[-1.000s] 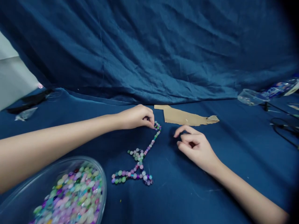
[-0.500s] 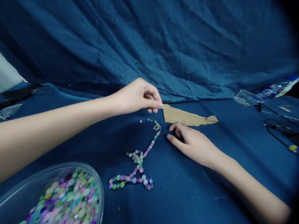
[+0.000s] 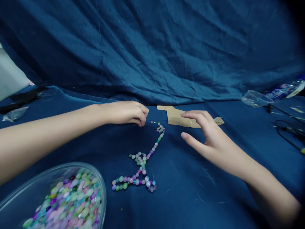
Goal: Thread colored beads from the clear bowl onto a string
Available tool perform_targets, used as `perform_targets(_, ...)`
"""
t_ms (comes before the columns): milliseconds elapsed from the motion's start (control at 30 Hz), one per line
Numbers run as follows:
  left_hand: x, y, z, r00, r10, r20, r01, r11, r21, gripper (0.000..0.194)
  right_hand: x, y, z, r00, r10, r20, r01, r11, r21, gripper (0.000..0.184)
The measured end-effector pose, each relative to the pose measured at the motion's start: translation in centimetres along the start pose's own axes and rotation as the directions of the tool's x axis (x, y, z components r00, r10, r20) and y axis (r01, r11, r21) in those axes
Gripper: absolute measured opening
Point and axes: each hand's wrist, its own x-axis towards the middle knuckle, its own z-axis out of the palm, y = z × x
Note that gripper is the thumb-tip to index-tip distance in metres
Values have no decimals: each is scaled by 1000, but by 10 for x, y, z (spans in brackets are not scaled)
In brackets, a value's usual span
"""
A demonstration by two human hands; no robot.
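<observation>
A string of pastel beads lies on the blue cloth, with several crossed loops in its lower part and a single strand running up to a small curl. From there a few spaced beads lead left along a thin thread to my left hand. Its fingers are pinched together at the thread's loose end; the fingertips are partly hidden. My right hand is held open with thumb and fingers apart, holding nothing. It hovers right of the string, its fingers overlapping the torn brown cardboard.
A clear plastic tub of loose mixed beads stands at lower left. At right are a small clear cup, a blue-labelled packet and black cables. A small clear bag lies far left. Blue cloth hangs behind.
My left hand rose off the curl, then came down farther left onto the thread's end, covering a bead visible there earlier. My right hand shifted left, then back right and opened wider.
</observation>
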Motion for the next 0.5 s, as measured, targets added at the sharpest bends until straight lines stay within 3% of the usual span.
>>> perform_targets(233, -1, -4, 10, 998, -34, -53, 28, 993, -115, 24, 32, -6, 25, 994, -53, 94, 48, 998, 52, 22)
perform_targets(400, 6, 6, 0, 955, -156, -251, 94, 966, -242, 18, 51, 3, 48, 984, 79, 159, -98, 988, 116, 32)
perform_targets(500, 16, 25, -10, 898, -313, -310, 124, 856, -503, 11, 54, 9, 59, 977, 105, 184, -139, 973, 184, 41)
